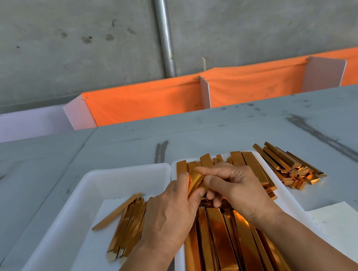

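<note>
One gold foil sleeve (194, 181) sits at frame centre above the right white tray (287, 200), long axis slanting lower left to upper right, far end pointing away. Both the left hand (172, 208) and right hand (234, 185) pinch it, each grip clamped on it. Glossy creased card, narrow, rectangular; matching sleeves (222, 245) piled beneath.

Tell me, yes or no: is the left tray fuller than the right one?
No, the left tray holds only a few flat gold strips, while the right tray is heaped with gold boxes.
</note>
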